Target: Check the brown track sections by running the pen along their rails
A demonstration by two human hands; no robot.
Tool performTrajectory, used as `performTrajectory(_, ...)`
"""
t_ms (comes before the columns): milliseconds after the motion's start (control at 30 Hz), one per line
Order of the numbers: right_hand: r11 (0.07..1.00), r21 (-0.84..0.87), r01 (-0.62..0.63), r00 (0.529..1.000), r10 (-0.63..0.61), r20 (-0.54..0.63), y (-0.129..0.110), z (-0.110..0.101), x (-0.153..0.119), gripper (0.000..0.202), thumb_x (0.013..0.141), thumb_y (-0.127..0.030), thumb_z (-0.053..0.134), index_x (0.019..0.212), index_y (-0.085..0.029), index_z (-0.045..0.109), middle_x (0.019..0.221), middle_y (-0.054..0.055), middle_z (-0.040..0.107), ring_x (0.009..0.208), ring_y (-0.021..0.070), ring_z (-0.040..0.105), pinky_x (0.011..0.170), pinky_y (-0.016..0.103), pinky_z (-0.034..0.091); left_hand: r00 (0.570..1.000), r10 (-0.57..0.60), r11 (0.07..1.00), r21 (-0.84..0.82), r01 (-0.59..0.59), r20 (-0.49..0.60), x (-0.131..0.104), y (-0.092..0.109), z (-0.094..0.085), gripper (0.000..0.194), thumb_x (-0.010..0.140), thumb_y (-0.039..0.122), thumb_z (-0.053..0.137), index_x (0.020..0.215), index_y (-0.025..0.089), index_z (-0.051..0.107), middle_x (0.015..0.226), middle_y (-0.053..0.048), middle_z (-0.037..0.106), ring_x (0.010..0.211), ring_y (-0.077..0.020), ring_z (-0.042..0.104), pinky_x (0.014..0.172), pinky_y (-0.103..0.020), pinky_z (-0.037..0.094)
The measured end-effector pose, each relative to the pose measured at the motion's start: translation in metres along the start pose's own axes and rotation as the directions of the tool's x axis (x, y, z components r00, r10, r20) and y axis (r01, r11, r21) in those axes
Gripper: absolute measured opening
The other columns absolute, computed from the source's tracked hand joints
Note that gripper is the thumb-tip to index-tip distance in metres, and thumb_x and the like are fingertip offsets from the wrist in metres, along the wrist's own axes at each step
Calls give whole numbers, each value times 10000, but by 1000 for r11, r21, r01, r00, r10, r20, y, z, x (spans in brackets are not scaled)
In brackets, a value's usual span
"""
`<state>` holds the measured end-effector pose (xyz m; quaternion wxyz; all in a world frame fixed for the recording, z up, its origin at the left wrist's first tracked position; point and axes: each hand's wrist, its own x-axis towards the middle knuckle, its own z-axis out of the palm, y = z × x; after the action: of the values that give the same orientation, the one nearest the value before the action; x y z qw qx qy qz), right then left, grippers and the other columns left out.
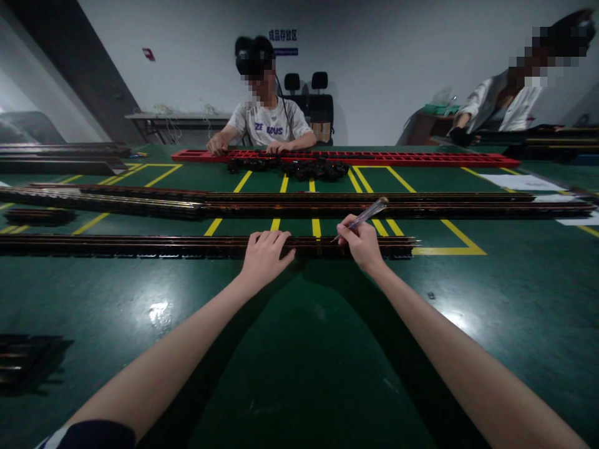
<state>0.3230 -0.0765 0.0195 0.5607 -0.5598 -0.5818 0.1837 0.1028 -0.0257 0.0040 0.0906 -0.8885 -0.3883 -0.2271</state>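
Note:
A long dark slotted strip [201, 246] with brownish lines along it lies crosswise on the table in front of me. My left hand [264, 257] rests on top of this strip, fingers laid over it towards the far edge and thumb apart. Farther right, my right hand [362, 244] is closed round a slim screwdriver [369, 211] with a clear handle. Its thin shaft slants down to the left, and the tip is at the strip; whether it touches is too small to tell.
More dark strips [374, 206] lie beyond mine on the green table [318, 349]. A person [271, 121] opposite works at a red rack [421, 159], beside black parts [316, 168]. Another person [500, 103] stands at right. Short dark pieces [28, 362] lie at near left.

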Motion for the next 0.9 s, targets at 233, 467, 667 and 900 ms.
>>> performTrajectory(233, 998, -56, 43, 999, -43, -5, -3, 1, 1, 196, 812, -316, 541, 645, -216, 515, 507, -19, 553, 521, 154, 556, 586, 293, 438, 1000, -10, 1000, -1, 10, -4, 0, 1, 0, 331, 916, 339, 477, 1170, 167, 599, 1150, -126, 675, 1069, -287, 606, 952, -492, 405)
performTrajectory(467, 995, -86, 56, 997, -51, 61, -7, 2, -1, 195, 836, -311, 541, 669, -210, 541, 556, -7, 602, 570, 169, 592, 619, 306, 458, 999, 19, 1000, -19, -20, -45, -1, 0, 0, 337, 914, 251, 446, 1208, 194, 600, 1209, -107, 658, 1090, -277, 599, 967, -496, 392)
performTrajectory(667, 996, -82, 46, 994, -38, 104, -15, 5, -2, 178, 831, -292, 552, 673, -211, 548, 580, 3, 627, 599, 179, 617, 638, 319, 475, 999, 21, 999, -31, -23, -42, -1, 1, -1, 352, 915, 196, 413, 1211, 185, 602, 1206, -107, 661, 1099, -265, 598, 982, -492, 385)
performTrajectory(900, 995, -88, 52, 992, -41, 120, -18, 7, -2, 170, 832, -283, 559, 679, -208, 560, 600, 13, 655, 620, 188, 638, 660, 331, 481, 999, 12, 1000, -23, -12, -31, -1, 2, -3, 388, 890, 126, 379, 1199, 163, 611, 1187, -115, 670, 1094, -263, 603, 986, -490, 382)
